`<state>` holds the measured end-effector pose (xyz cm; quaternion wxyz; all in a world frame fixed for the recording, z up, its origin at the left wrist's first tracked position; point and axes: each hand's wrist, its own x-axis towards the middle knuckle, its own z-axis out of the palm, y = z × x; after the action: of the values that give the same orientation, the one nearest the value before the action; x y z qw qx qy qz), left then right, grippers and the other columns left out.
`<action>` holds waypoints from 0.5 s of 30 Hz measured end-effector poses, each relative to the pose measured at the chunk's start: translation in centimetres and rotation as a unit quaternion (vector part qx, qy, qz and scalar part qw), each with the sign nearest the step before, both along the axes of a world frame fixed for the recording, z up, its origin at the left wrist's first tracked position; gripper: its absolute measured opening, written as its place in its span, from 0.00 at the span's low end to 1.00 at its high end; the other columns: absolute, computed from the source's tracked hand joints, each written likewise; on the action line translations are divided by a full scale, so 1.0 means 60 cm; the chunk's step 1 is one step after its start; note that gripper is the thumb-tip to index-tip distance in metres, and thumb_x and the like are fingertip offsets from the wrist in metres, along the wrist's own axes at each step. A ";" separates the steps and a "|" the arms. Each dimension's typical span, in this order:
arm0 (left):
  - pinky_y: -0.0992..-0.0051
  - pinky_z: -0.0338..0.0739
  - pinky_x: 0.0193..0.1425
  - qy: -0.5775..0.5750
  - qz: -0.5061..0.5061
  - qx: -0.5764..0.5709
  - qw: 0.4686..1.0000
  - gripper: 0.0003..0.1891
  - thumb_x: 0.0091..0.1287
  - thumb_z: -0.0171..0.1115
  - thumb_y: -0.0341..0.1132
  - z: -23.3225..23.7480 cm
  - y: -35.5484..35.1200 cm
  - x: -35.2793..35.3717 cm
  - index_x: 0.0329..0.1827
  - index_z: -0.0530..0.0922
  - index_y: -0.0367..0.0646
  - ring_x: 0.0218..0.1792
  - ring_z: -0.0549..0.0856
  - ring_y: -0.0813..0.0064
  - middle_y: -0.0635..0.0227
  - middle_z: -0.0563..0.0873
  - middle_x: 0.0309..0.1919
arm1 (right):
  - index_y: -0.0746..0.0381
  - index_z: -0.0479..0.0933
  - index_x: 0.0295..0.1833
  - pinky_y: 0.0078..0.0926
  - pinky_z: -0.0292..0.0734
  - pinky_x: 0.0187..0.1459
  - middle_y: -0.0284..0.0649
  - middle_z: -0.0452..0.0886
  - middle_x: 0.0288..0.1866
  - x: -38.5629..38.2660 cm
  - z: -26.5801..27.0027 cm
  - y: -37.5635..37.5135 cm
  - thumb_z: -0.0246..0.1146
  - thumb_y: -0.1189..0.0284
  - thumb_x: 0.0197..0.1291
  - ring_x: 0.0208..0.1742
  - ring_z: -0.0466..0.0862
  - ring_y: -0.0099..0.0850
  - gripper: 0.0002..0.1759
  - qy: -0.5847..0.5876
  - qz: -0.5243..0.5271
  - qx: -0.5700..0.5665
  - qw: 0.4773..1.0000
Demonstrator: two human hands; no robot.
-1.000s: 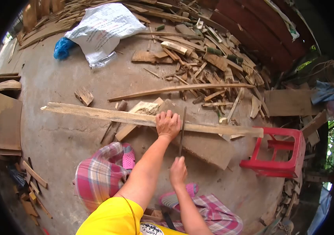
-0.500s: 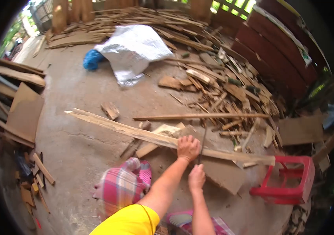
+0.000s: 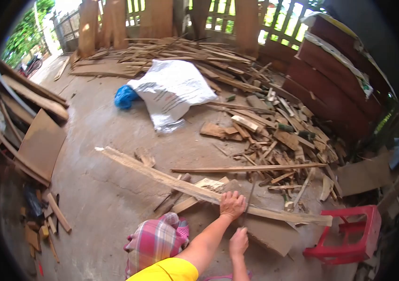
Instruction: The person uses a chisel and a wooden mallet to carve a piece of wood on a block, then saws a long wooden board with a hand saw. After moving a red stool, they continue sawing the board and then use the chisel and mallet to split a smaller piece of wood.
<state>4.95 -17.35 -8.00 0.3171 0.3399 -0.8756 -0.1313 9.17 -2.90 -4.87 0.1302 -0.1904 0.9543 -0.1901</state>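
Observation:
A long wooden plank [image 3: 162, 178] runs slantwise across the middle, over offcuts and a wider board [image 3: 269, 234]. My left hand [image 3: 232, 205] lies over the plank with its fingers wrapped on the top, pressing it. Just to the right, my right hand [image 3: 238, 241] is closed around the handle of a saw [image 3: 249, 201]. The saw's thin dark blade shows nearly edge-on and crosses the plank close beside my left fingers. The plank's right end lies at the edge of a red plastic stool [image 3: 372, 234]. The handle is mostly hidden in my fist.
Scrap wood [image 3: 283, 140] is heaped at the right, with long sticks [image 3: 171, 51] stacked at the back. A silver-white sack [image 3: 176, 89] and a blue bag [image 3: 125, 97] lie on the concrete floor. Boards [image 3: 42, 140] lean at the left, near small offcuts [image 3: 59, 213].
My view has tilted upward, so everything sits lower in the picture. Both hands keep their places, the left on the plank and the right on the saw.

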 end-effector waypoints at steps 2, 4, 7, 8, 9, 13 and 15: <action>0.61 0.66 0.48 0.003 -0.007 -0.001 1.000 0.10 0.62 0.61 0.45 0.002 -0.002 -0.004 0.25 0.77 0.53 0.38 0.76 0.65 0.69 0.76 0.31 | 0.65 0.67 0.45 0.59 0.72 0.41 0.62 0.81 0.35 0.034 -0.010 0.023 0.47 0.64 0.73 0.39 0.81 0.62 0.13 -0.008 -0.009 -0.009 1.000; 0.62 0.66 0.49 -0.006 -0.001 0.001 1.000 0.10 0.61 0.61 0.44 -0.002 0.001 -0.003 0.25 0.77 0.53 0.38 0.75 0.65 0.69 0.76 0.31 | 0.65 0.67 0.44 0.59 0.73 0.41 0.62 0.81 0.36 0.033 -0.003 0.025 0.47 0.64 0.73 0.40 0.81 0.62 0.14 -0.021 -0.021 -0.008 1.000; 0.62 0.66 0.48 -0.010 0.003 -0.013 1.000 0.10 0.62 0.61 0.44 -0.006 0.000 -0.004 0.25 0.77 0.53 0.38 0.75 0.65 0.69 0.76 0.31 | 0.66 0.67 0.44 0.58 0.73 0.42 0.62 0.81 0.36 -0.002 0.004 -0.005 0.47 0.64 0.73 0.40 0.81 0.62 0.14 -0.018 -0.006 -0.051 0.998; 0.62 0.66 0.48 -0.004 0.002 -0.005 1.000 0.10 0.62 0.61 0.44 -0.007 -0.001 -0.006 0.24 0.77 0.52 0.38 0.75 0.64 0.69 0.76 0.31 | 0.66 0.67 0.44 0.58 0.74 0.42 0.62 0.81 0.36 -0.007 0.006 -0.009 0.47 0.64 0.73 0.41 0.81 0.62 0.14 -0.018 -0.003 -0.032 0.999; 0.62 0.66 0.48 -0.002 -0.006 -0.004 1.000 0.10 0.62 0.61 0.44 -0.007 0.004 -0.005 0.24 0.77 0.52 0.38 0.75 0.64 0.69 0.76 0.31 | 0.66 0.67 0.44 0.58 0.74 0.42 0.61 0.81 0.36 -0.011 0.010 -0.005 0.47 0.64 0.73 0.41 0.81 0.62 0.14 -0.017 0.001 -0.011 1.000; 0.62 0.66 0.47 -0.002 -0.003 -0.008 1.000 0.10 0.59 0.62 0.43 0.003 0.001 -0.008 0.23 0.76 0.52 0.36 0.76 0.64 0.68 0.76 0.30 | 0.66 0.68 0.44 0.59 0.73 0.43 0.62 0.82 0.37 0.061 0.027 0.045 0.48 0.63 0.72 0.42 0.81 0.62 0.15 -0.066 -0.017 -0.001 0.998; 0.62 0.66 0.46 -0.009 0.000 -0.018 1.000 0.10 0.59 0.62 0.43 0.002 0.003 -0.006 0.23 0.76 0.52 0.36 0.76 0.64 0.68 0.76 0.30 | 0.66 0.68 0.45 0.60 0.73 0.43 0.62 0.82 0.37 0.052 0.033 0.043 0.48 0.63 0.72 0.42 0.81 0.63 0.15 -0.067 -0.030 -0.007 0.997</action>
<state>4.60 -17.15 -7.85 0.3157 0.3351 -0.8806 -0.1123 12.29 -0.33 -2.92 0.1869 -0.1495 0.9473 -0.2130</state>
